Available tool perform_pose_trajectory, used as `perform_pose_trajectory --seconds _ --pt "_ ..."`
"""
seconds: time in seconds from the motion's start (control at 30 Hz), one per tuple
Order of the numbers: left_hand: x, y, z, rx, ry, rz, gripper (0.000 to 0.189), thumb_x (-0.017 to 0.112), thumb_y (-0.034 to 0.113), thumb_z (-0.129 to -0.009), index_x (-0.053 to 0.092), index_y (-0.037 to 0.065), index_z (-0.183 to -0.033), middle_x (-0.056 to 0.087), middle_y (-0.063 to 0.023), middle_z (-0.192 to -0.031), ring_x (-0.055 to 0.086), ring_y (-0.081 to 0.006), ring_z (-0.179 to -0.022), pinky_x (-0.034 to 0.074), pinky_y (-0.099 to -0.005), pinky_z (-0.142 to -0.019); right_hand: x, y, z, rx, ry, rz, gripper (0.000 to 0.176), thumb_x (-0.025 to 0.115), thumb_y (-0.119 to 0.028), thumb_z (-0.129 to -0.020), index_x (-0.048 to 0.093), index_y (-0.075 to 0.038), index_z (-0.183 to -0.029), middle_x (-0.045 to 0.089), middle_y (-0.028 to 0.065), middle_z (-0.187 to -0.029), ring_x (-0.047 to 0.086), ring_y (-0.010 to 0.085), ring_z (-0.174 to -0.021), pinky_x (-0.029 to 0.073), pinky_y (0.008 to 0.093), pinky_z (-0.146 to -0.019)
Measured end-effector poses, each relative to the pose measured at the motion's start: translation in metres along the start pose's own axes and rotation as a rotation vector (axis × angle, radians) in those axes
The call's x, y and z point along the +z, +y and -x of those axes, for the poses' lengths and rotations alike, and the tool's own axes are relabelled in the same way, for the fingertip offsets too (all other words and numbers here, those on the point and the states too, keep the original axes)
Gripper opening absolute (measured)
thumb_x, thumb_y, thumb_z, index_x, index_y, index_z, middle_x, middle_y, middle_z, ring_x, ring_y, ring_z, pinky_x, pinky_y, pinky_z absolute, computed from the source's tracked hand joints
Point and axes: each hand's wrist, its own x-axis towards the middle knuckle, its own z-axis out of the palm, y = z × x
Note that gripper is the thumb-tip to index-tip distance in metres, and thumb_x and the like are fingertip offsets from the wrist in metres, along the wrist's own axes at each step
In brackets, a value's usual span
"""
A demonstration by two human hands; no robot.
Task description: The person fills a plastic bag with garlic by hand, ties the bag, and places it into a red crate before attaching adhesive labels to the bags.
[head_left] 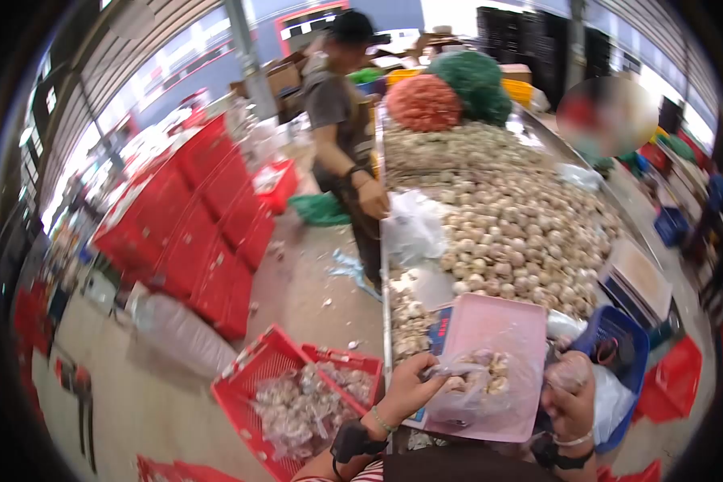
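My left hand (414, 386) pinches the gathered edge of a clear plastic bag (478, 371) with garlic bulbs in it. The bag rests on a pink tray (502, 321), which lies on a scale at the table's near end. To the right of the tray, my right hand (570, 394) is closed around a whitish, blurred item, perhaps garlic in plastic; I cannot make it out. A large heap of loose garlic (522, 233) covers the table beyond the tray.
Red crates (245, 386) with bagged garlic stand at lower left, stacked red crates (193, 217) behind. A blue basket (631, 361) sits at right, beside a second scale (639, 277). A person (337, 120) stands left of the table, one hand near a white bag (416, 225).
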Motion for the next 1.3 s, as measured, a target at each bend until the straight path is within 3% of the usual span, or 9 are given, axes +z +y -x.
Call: perform_pose_trajectory --seconds 0.3,0.5,0.7,1.0,1.1,1.17,1.23,1.27,1.3 --pt "-0.02 -0.04 0.033 0.19 0.213 0.316 0.009 0.061 0.004 -0.076 0.056 0.001 -0.082 0.057 -0.009 -0.093 0.055 -0.0199 -0.09 0.043 -0.0295 -0.08 0.08 -0.035 -0.029 0.397 -0.437 0.218 0.052 0.068 -0.011 -0.079 0.04 -0.002 -0.121 0.056 0.0149 -0.108 0.06 0.0219 -0.089 0.052 0.0327 -0.072" --pt "-0.023 -0.075 0.047 0.042 0.138 0.425 0.012 0.058 0.007 -0.082 0.061 0.002 -0.093 0.055 -0.005 -0.092 0.052 -0.0142 -0.088 0.042 -0.0271 -0.078 0.21 0.005 -0.085 -0.509 -1.174 1.094 0.048 0.072 -0.013 -0.077 0.049 -0.001 -0.117 0.056 0.0136 -0.108 0.059 0.0249 -0.092 0.049 0.0338 -0.078" --pt "-0.002 -0.103 0.037 0.131 -0.007 0.746 0.02 0.054 0.018 -0.092 0.062 0.003 -0.103 0.061 -0.0048 -0.096 0.054 -0.0114 -0.088 0.044 -0.0255 -0.074 0.348 0.107 -0.096 -0.975 -1.732 1.202 0.031 0.062 -0.017 -0.077 0.053 -0.003 -0.103 0.054 0.0155 -0.1 0.059 0.0286 -0.085 0.05 0.0378 -0.068" --pt "0.007 -0.117 0.035 -0.037 -0.198 1.118 0.024 0.05 0.013 -0.092 0.057 0.004 -0.113 0.056 0.0011 -0.081 0.047 -0.0049 -0.069 0.042 -0.0219 -0.062 0.461 0.212 0.004 -1.454 -2.228 0.03 0.022 0.051 -0.031 -0.076 0.06 -0.011 -0.081 0.058 0.0074 -0.096 0.055 0.0218 -0.084 0.045 0.0349 -0.074" --pt "0.001 -0.121 0.036 0.016 -0.21 1.184 0.026 0.051 0.016 -0.093 0.057 0.004 -0.115 0.057 0.0013 -0.079 0.047 -0.004 -0.065 0.042 -0.0218 -0.058 0.505 0.223 -0.037 -1.7 -2.264 0.181 0.021 0.055 -0.018 -0.073 0.056 -0.005 -0.09 0.054 0.0072 -0.093 0.055 0.0231 -0.086 0.045 0.0357 -0.076" --pt "-0.023 -0.113 0.038 -0.094 -0.28 1.043 0.025 0.05 0.014 -0.092 0.057 0.003 -0.114 0.055 0.0016 -0.076 0.049 -0.005 -0.064 0.042 -0.022 -0.057 0.557 0.209 -0.12 -1.94 -1.815 0.572 0.012 0.054 -0.011 -0.073 0.057 -0.008 -0.084 0.054 0.0041 -0.085 0.056 0.0209 -0.077 0.047 0.0303 -0.07" --pt "-0.011 -0.113 0.038 -0.144 -0.249 1.108 0.023 0.049 0.01 -0.089 0.058 0.005 -0.109 0.047 0.0035 -0.07 0.043 -0.0056 -0.064 0.037 -0.0218 -0.058 0.585 0.137 -0.17 -0.906 -1.514 1.88 0.059 0.071 -0.019 -0.064 0.052 -0.005 -0.117 0.048 0.0202 -0.121 0.048 0.032 -0.11 0.039 0.0411 -0.093" --pt "-0.006 -0.115 0.037 -0.122 -0.249 1.118 0.023 0.049 0.01 -0.089 0.058 0.004 -0.109 0.047 0.0034 -0.07 0.043 -0.0056 -0.064 0.038 -0.0219 -0.058 0.569 0.151 -0.213 -1.928 -0.662 1.962 0.049 0.054 -0.006 -0.078 0.048 -0.011 -0.126 0.05 0.0144 -0.124 0.049 0.0319 -0.116 0.041 0.0411 -0.096" --pt "-0.003 -0.117 0.036 -0.098 -0.248 1.129 0.023 0.049 0.011 -0.089 0.058 0.004 -0.109 0.047 0.0033 -0.07 0.043 -0.0055 -0.064 0.038 -0.0219 -0.058 0.551 0.14 -0.22 -2.07 -0.684 1.722 0.059 0.055 -0.004 -0.074 0.043 -0.012 -0.132 0.047 0.0165 -0.125 0.051 0.0334 -0.111 0.042 0.0438 -0.091"
